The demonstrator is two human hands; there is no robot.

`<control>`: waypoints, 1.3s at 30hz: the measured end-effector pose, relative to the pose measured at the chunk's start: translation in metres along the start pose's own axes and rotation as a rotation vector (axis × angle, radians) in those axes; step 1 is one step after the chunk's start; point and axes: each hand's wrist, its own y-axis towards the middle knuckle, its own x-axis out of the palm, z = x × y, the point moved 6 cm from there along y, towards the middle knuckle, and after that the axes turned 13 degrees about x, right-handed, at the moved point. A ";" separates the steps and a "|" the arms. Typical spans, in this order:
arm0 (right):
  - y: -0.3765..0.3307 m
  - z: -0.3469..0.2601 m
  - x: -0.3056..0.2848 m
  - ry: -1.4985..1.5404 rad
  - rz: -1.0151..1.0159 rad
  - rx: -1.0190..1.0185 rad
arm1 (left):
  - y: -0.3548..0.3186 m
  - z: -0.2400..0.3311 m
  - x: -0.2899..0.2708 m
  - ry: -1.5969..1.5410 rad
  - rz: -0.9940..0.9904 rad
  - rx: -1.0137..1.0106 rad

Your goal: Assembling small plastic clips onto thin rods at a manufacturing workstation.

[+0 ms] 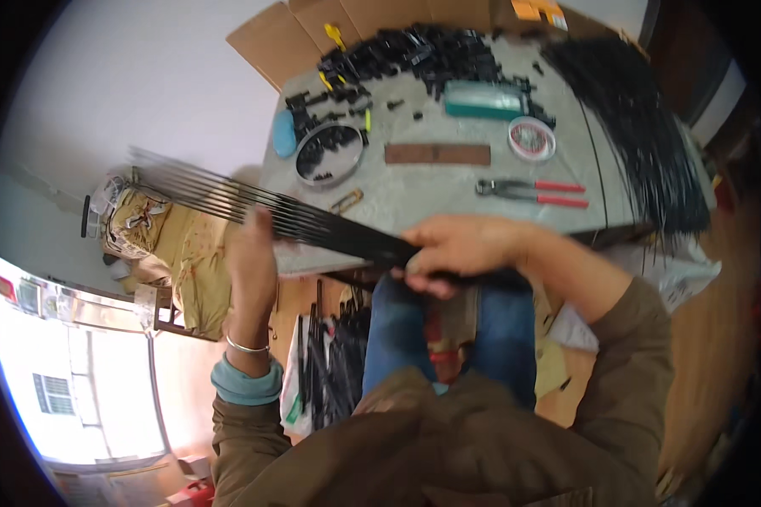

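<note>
A bundle of long, thin black rods (pixel 338 234) lies slantwise across my front, above my lap. Its strands fan apart toward the left, and the far left ends are smeared by motion. My right hand (pixel 452 249) is closed around the gathered end, just off the table's near edge. Farther left, my left hand (pixel 252 260) grips the spread part with its thumb over the strands; its other fingers are mostly hidden. Closest on the table is a small yellowish tool (pixel 347 201), just beyond the rods. Red-handled pliers (pixel 528 192) lie beyond my right hand.
The grey table (pixel 397 190) holds a pile of black plastic parts (pixel 414 55), a round tray (pixel 330 175), a brown bar (pixel 437 154), a teal box (pixel 486 100), a round tin (pixel 532 139) and many black strands (pixel 630 127). Below hangs a bag of black rods (pixel 334 363).
</note>
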 end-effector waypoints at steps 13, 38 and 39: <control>0.035 0.060 0.048 -0.993 0.022 0.029 | -0.194 -0.067 0.147 -0.766 -1.185 -0.742; 0.115 0.321 0.108 -0.371 -0.063 0.295 | -0.169 -0.073 0.173 -0.922 -0.462 -0.250; 0.111 0.305 0.111 -0.386 -0.084 0.310 | -0.154 -0.065 0.164 -0.919 -0.398 -0.233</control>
